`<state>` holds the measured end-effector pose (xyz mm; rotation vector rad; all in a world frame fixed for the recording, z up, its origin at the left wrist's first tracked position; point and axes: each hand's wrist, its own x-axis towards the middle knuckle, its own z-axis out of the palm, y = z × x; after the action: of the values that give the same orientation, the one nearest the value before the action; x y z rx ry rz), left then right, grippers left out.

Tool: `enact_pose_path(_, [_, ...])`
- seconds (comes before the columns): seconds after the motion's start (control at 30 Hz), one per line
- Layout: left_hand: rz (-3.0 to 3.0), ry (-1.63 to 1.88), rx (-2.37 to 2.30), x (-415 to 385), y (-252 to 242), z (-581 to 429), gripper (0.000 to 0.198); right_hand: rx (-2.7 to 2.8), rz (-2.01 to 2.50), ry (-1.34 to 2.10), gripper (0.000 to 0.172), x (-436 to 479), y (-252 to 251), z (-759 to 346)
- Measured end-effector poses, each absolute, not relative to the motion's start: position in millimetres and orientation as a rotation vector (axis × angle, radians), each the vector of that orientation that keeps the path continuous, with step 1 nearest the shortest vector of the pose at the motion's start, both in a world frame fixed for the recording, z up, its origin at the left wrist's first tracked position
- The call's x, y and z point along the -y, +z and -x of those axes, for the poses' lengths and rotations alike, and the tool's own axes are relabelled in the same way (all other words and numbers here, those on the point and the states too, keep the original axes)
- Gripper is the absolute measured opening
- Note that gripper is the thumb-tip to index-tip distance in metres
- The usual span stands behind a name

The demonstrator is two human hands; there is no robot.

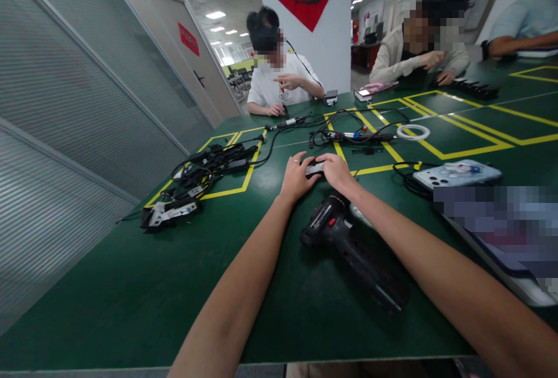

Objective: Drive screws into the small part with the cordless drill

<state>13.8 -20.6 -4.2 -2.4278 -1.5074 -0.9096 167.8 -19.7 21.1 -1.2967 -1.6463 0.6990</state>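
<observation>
My left hand (298, 178) and my right hand (338, 173) meet over the middle of the green table. Between them is a small flat piece (314, 168) with a pale grey face and a dark edge; its kind does not show. Left thumb and fingers are closed on its left side. Right fingers press at its right end, partly hiding it. Just on the near side of my hands lies a black cordless drill (344, 244), its handle pointing toward the lower right. A whitish item (361, 215) shows partly behind my right forearm.
Tangled black cables (209, 171) lie to the left, near a white-and-black part (170, 214). Beyond my hands are a pen-shaped electric screwdriver (349, 136) and a white ring (413, 132). A light-blue phone (457, 173) lies on the right. Several people sit across the table (108, 291).
</observation>
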Motion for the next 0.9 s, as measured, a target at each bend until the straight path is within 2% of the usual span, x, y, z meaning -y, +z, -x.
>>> enact_pose_path(0.17, [2.517,-1.104,1.675,9,-15,-5,0.049,1.804,1.367,0.493,0.034,27,27,-173])
enact_pose_path(0.37, [2.678,-1.557,1.660,4,-9,-8,0.033,1.977,1.563,0.264,0.051,35,28,-181])
enact_pose_path(0.43, [2.719,-1.644,1.710,4,-6,-8,0.032,2.031,1.585,0.259,0.050,37,29,-182])
enact_pose_path(0.63, [2.875,-1.689,1.635,4,-2,-6,0.036,2.087,1.626,0.208,0.032,37,25,-184])
enact_pose_path(0.8, [2.923,-1.554,1.690,3,-3,-3,0.058,2.055,1.554,0.178,0.025,36,20,-185])
enact_pose_path(0.9, [2.924,-1.496,1.660,2,-4,-2,0.062,2.056,1.496,0.165,0.024,37,20,-187])
